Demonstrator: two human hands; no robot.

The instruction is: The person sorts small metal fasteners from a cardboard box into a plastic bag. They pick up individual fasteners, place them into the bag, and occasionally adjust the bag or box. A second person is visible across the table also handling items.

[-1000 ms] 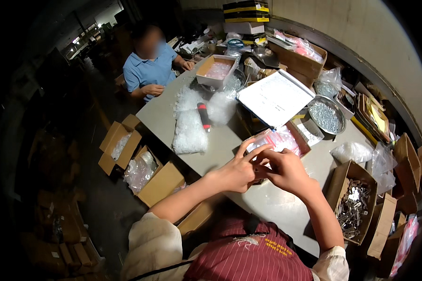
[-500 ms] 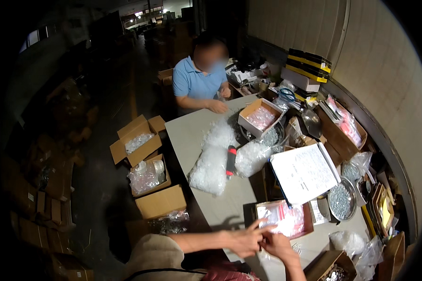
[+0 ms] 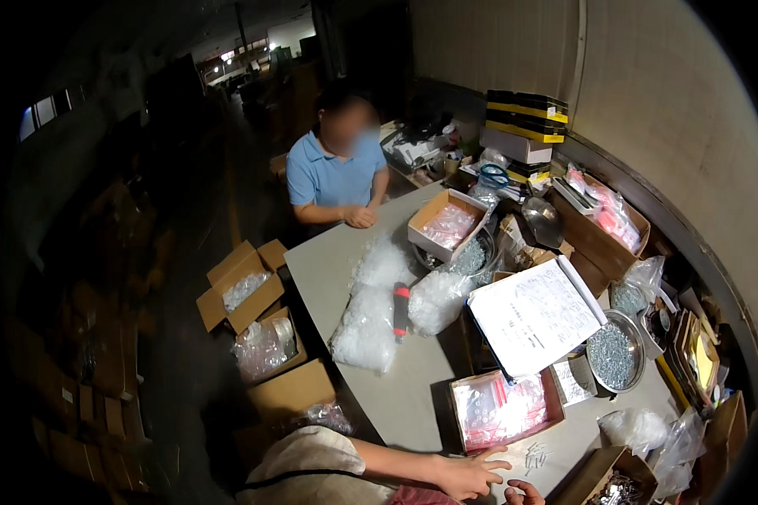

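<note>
left hand (image 3: 466, 476), fingers spread, just beside right hand (image 3: 524, 493), which is partly out of view; can't tell its grip. loose thin metal pins (image 3: 535, 457) lie near-right of the box (image 3: 555, 394) of red-striped zip bags (image 3: 501, 408); a careless sweep could scatter them.

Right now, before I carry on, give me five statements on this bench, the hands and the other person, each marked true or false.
1. The red-and-black tool lies beside whitish plastic bags. True.
2. The left hand is gripping the clipboard. False: the left hand has its fingers spread, apart from the clipboard.
3. The metal bowl stands to the right of the clipboard. True.
4. The co-worker's shirt is red. False: the shirt is light blue.
5. Thin metal pieces lie on the table. True.
</note>
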